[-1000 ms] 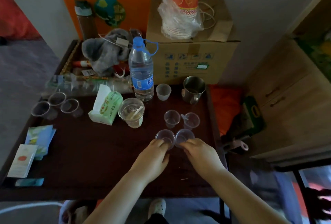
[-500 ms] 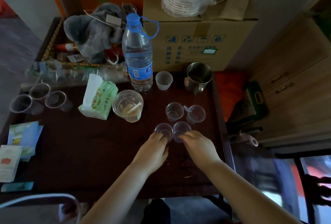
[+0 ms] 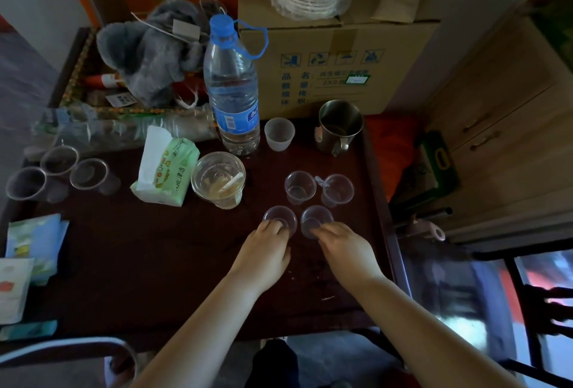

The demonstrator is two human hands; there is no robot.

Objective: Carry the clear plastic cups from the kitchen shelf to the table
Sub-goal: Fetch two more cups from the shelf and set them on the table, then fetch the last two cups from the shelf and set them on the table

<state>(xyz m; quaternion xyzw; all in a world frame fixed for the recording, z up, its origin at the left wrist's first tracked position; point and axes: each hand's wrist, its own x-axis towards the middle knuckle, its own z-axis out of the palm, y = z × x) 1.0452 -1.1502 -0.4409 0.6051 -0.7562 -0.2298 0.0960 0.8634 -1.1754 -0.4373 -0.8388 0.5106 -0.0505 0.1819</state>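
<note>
Hands (image 3: 263, 251) (image 3: 345, 248) touch two cups (image 3: 279, 217) (image 3: 316, 217) (table (image 3: 155, 263)).

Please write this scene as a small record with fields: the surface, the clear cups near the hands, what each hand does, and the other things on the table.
surface: dark wooden table
clear cups near hands: four, in two rows
front cups: left cup, right cup, both upright
back cups: two more, untouched
left hand: fingers on left cup
right hand: fingers on right cup
other things: water bottle, metal mug, tissue pack, cardboard box
</note>
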